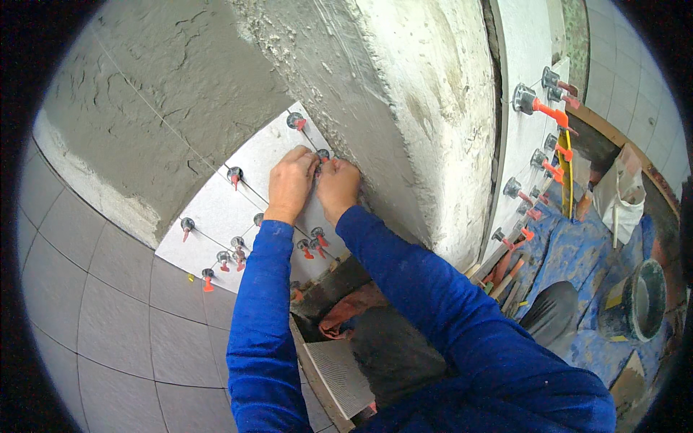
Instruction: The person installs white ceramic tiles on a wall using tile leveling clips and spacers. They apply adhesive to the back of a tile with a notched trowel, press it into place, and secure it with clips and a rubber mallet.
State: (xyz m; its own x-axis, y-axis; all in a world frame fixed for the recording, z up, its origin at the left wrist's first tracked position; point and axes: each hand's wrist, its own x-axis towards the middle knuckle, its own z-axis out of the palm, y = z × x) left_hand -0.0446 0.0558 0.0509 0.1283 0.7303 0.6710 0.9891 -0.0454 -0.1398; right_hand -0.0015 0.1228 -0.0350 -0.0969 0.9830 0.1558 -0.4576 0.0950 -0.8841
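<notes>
Both hands up on the wall, working one tile-levelling clip (pixel 323 154) w/ grey cap, set at the joint of the white wall tiles (pixel 271 162) right by the rough plastered corner (pixel 404 108). Left hand (pixel 290 182) curled, fingertips pinched at the clip; right hand (pixel 338 185) curled too, thumb & fingers closing on it from the other side. Exact grip hard to see, prob. both have hold of it. More clips w/ red wedges (pixel 234 175) dot the joints below & left. Grey mortar bed (pixel 159 94) above the tiles. Bucket (pixel 642 299) on blue sheet (pixel 577 252) far right.
</notes>
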